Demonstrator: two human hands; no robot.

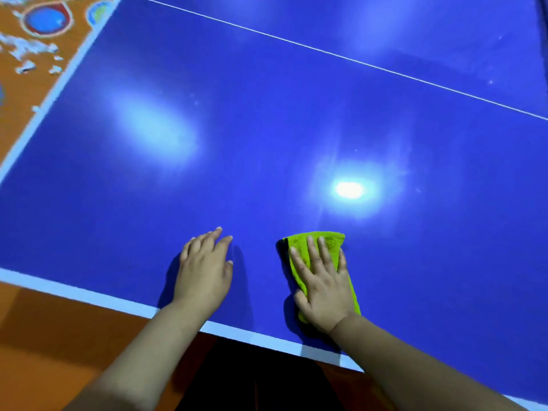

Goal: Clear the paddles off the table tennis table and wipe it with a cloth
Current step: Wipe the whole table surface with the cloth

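Right hand [323, 283] flat on cloth [332, 240], fingers straight, cloth's long axis pointing away across table [267, 129]; left hand [204, 271] open, resting just beside

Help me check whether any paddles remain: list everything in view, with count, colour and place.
table tennis table: one, blue with white edge bands and a thin white line, fills most of the view
cloth: one, lime green, folded, on the table near its near edge
paddles: none in view
glare spots: several, white, reflected on the tabletop
floor: orange, beside the table at left; painted blue and red circles at top left
dark shape: one, black, below the table's near edge; cannot tell what it is
left hand: one, flat on the bare tabletop, left of the cloth
right hand: one, fingers straight, pressing down on the cloth
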